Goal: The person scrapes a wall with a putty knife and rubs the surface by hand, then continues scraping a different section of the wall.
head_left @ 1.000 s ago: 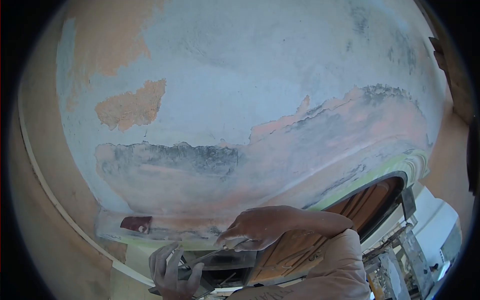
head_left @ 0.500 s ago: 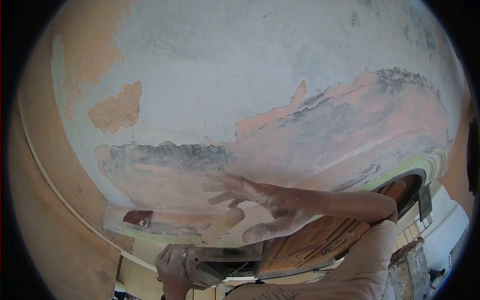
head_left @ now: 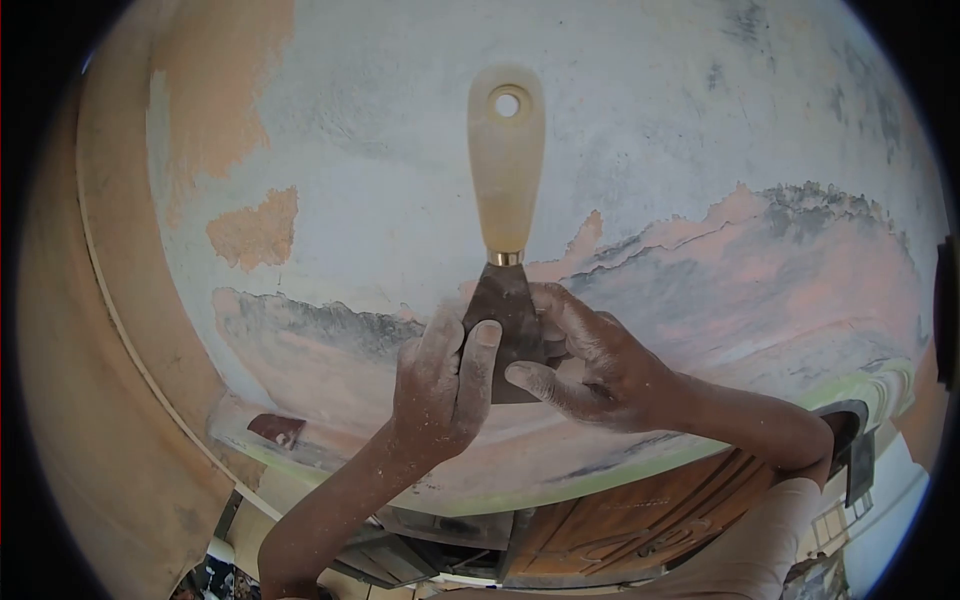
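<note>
A scraper (head_left: 508,180) with a pale yellow handle stands upright in the middle of the view, handle up and metal blade down. My left hand (head_left: 443,385) grips the blade's left side, its thumb on the flat face. On the blade's right edge, my right hand (head_left: 612,375) has its fingers behind the metal and its thumb near the lower corner. Whitish dust coats the fingers of both hands. Behind them is a wall (head_left: 400,200) of peeling pale blue paint with rough pink and grey patches.
Below the wall's pale green edge is a carved brown wooden panel (head_left: 640,510). A dark red patch (head_left: 276,430) lies on the ledge at lower left. An orange-brown wall (head_left: 130,400) with a thin pale strip runs down the left side.
The scraper has come up into the centre, handle upward. My left hand has risen from the lower left to its blade, and my outstretched right hand has closed on the blade's other side.
</note>
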Action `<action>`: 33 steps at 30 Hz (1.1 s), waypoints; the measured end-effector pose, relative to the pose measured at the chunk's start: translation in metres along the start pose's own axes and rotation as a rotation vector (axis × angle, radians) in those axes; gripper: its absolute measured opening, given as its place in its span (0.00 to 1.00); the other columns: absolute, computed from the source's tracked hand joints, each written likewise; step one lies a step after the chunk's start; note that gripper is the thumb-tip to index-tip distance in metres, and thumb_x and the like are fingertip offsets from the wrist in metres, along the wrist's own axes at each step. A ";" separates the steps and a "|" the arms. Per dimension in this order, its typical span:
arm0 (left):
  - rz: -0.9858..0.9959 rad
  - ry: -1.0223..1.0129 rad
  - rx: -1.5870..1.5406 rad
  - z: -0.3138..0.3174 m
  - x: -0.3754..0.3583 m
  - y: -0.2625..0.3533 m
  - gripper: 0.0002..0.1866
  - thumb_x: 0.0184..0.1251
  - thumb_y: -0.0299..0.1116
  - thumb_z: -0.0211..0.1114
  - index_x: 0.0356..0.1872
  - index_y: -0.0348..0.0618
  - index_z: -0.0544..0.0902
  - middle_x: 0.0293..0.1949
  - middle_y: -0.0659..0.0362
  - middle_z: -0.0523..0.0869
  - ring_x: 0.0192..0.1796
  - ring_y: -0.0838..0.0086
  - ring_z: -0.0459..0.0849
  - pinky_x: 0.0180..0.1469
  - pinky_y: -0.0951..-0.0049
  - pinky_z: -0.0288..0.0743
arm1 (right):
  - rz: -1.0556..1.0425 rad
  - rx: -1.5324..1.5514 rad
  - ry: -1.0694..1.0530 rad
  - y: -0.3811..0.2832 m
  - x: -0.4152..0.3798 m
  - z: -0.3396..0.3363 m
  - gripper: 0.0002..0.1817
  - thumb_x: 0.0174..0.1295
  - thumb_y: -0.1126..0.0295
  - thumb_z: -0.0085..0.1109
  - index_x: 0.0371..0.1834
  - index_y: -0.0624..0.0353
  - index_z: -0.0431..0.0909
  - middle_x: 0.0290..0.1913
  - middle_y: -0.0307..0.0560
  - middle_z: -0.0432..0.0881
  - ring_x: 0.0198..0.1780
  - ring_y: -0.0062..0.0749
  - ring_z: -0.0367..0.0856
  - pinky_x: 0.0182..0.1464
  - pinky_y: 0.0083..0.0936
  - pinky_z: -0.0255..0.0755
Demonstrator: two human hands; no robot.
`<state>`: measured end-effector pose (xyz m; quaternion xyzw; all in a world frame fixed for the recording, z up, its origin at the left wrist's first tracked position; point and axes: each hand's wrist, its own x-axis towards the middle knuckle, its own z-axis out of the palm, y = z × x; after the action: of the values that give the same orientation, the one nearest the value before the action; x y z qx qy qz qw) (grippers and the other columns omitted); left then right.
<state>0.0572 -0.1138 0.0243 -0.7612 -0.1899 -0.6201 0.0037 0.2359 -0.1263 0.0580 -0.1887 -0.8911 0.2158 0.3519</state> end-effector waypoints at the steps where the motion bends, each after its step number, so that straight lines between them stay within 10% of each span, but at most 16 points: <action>1: 0.117 -0.042 0.052 0.005 0.015 0.000 0.09 0.70 0.27 0.49 0.39 0.31 0.74 0.26 0.51 0.75 0.21 0.64 0.73 0.20 0.67 0.64 | -0.074 -0.018 0.088 -0.001 0.001 -0.007 0.31 0.65 0.75 0.52 0.69 0.65 0.51 0.43 0.50 0.76 0.42 0.28 0.76 0.40 0.26 0.71; 10: 0.162 -0.311 0.197 0.013 0.119 0.008 0.13 0.67 0.31 0.57 0.22 0.36 0.72 0.16 0.58 0.70 0.17 0.74 0.68 0.22 0.73 0.64 | -0.140 -0.173 0.470 -0.005 0.003 -0.078 0.24 0.65 0.75 0.53 0.64 0.66 0.59 0.47 0.48 0.78 0.46 0.24 0.76 0.49 0.23 0.71; 15: 0.902 -0.071 0.553 0.007 0.166 -0.025 0.09 0.59 0.32 0.63 0.37 0.39 0.79 0.38 0.54 0.81 0.43 0.64 0.80 0.45 0.63 0.75 | -0.203 -0.276 0.653 -0.003 -0.006 -0.095 0.23 0.66 0.76 0.52 0.62 0.67 0.60 0.49 0.49 0.77 0.48 0.25 0.76 0.50 0.25 0.71; 21: 0.733 -0.085 0.672 0.021 0.140 -0.048 0.27 0.52 0.40 0.67 0.56 0.49 0.78 0.63 0.54 0.73 0.67 0.58 0.66 0.68 0.51 0.59 | -0.326 -0.390 0.782 0.015 -0.006 -0.093 0.29 0.63 0.80 0.53 0.66 0.73 0.53 0.45 0.53 0.77 0.42 0.27 0.79 0.43 0.25 0.75; 33: 0.738 -0.040 0.667 0.020 0.133 -0.056 0.24 0.52 0.33 0.64 0.54 0.49 0.79 0.62 0.58 0.75 0.67 0.59 0.67 0.69 0.53 0.59 | -0.434 -0.586 0.709 0.027 -0.007 -0.092 0.30 0.62 0.79 0.55 0.65 0.72 0.53 0.41 0.52 0.78 0.38 0.23 0.79 0.39 0.19 0.73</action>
<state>0.0805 -0.0193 0.1328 -0.7467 -0.0957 -0.4682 0.4628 0.3113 -0.0840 0.1008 -0.1518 -0.7586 -0.1986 0.6017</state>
